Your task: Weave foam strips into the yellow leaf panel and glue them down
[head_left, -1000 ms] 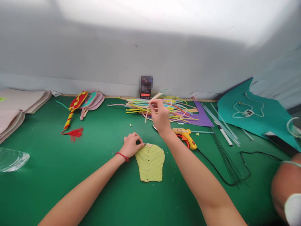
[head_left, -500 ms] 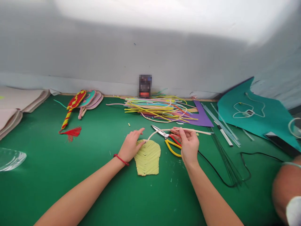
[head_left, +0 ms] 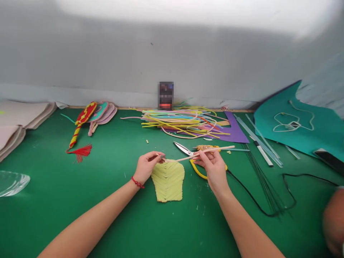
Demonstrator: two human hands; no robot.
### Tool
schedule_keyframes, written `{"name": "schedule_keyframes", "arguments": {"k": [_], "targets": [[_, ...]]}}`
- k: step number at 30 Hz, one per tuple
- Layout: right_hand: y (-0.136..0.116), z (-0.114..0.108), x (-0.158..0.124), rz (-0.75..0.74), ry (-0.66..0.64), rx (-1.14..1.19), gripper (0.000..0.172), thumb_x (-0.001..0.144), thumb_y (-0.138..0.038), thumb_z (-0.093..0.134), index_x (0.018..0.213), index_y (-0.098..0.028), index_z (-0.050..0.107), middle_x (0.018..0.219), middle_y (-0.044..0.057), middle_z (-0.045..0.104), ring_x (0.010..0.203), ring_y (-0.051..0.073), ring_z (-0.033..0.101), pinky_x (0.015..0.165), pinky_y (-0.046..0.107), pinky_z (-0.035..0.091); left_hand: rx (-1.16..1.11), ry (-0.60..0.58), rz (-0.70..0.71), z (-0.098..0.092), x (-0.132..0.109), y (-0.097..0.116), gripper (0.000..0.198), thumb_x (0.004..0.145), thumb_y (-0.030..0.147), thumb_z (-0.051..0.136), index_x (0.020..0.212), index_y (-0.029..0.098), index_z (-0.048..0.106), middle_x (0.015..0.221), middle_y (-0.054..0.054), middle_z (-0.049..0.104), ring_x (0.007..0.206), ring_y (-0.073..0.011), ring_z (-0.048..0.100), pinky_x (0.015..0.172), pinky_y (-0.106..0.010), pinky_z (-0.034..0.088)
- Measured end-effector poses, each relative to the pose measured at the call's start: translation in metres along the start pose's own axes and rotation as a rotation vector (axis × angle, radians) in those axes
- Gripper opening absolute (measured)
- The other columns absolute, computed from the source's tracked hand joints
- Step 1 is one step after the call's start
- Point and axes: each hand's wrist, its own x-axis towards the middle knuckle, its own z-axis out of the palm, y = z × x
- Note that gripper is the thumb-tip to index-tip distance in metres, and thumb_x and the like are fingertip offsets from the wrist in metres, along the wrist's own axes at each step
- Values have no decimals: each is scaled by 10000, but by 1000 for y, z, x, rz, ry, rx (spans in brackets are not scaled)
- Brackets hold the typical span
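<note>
A yellow-green woven piece (head_left: 168,180) lies flat on the green table (head_left: 113,215) in front of me. My left hand (head_left: 147,167), with a red wrist band, pinches the near end of a pale pink strip (head_left: 215,149) at the top edge of the woven piece. My right hand (head_left: 213,167) pinches the same strip further along, and the strip's far end sticks out to the right. Scissors (head_left: 188,152) with yellow handles lie under the strip, just behind my right hand.
A heap of coloured strips (head_left: 182,121) lies at the back, beside a purple sheet (head_left: 236,130). Finished fans with a red tassel (head_left: 86,122) sit back left. A glue gun (head_left: 206,147), black cord (head_left: 258,206), thin rods (head_left: 262,179) and teal felt (head_left: 303,132) lie right. Another person's arm (head_left: 333,225) shows at far right.
My right hand brought the pink strip down from the heap to the woven piece. My left hand went from resting on the piece to pinching the strip's end.
</note>
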Motion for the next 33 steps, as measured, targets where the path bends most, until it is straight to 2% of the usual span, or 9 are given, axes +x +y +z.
{"name": "schedule_keyframes", "arguments": {"k": [5,9,12,15,20,23,27,30,33], "targets": [[1,4,-1,-270,264,-140,372,674,-273,719,919,-222,444,872,-18,538,621,81,573,497,208,499,-48,-41,-115,2,0,7,231,652,373,695,692,146,689,619,-28,673,578,-130,613,622,-241,515],[-10,4,-13,-522,357,-330,664,696,-242,691,1242,-299,316,1129,50,460,641,75,570,534,244,515,5,-47,-150,5,-5,12,226,653,375,693,677,151,693,616,-25,675,568,-129,614,597,-230,516],[-12,2,-26,-716,318,-555,597,686,-221,696,1203,-320,416,1219,77,432,631,102,595,607,332,545,24,-47,-180,8,-8,14,222,663,373,680,682,152,696,631,-24,678,569,-130,617,597,-232,521],[-8,1,-37,-853,150,-714,427,698,-161,680,1061,-341,547,1348,65,343,651,129,623,690,403,552,35,-52,-200,9,-9,14,212,665,360,677,689,150,699,632,-23,676,577,-132,619,603,-235,523],[-9,2,-37,-1006,151,-675,820,702,-53,644,1299,-488,288,1504,-20,-43,1060,279,570,670,394,575,24,60,-189,6,-7,12,213,646,364,689,688,155,690,621,-16,670,578,-141,620,608,-256,527],[-12,4,-34,-1067,97,-774,738,706,-65,660,1281,-436,383,1474,-7,213,1174,291,486,815,418,537,1,31,-192,8,-8,14,230,636,380,701,682,155,686,620,-17,668,580,-140,617,612,-258,525],[-7,13,-31,-926,-278,-897,387,804,-172,599,1177,-261,541,1170,71,600,1091,239,554,971,453,415,-50,-90,-211,13,-14,22,248,650,400,702,651,156,661,591,-12,649,565,-130,601,604,-250,507],[1,19,-31,-871,-416,-903,180,859,-174,522,1011,-205,612,889,51,687,824,172,625,857,388,465,-105,-142,-224,15,-17,25,276,651,423,704,647,152,649,584,-9,634,555,-118,580,579,-238,482],[5,20,-35,-823,-383,-924,164,880,-170,475,897,-178,637,693,43,646,641,143,565,608,277,468,-202,-178,-247,14,-17,22,321,653,461,699,697,146,654,666,-27,650,595,-112,579,567,-224,459]]}}
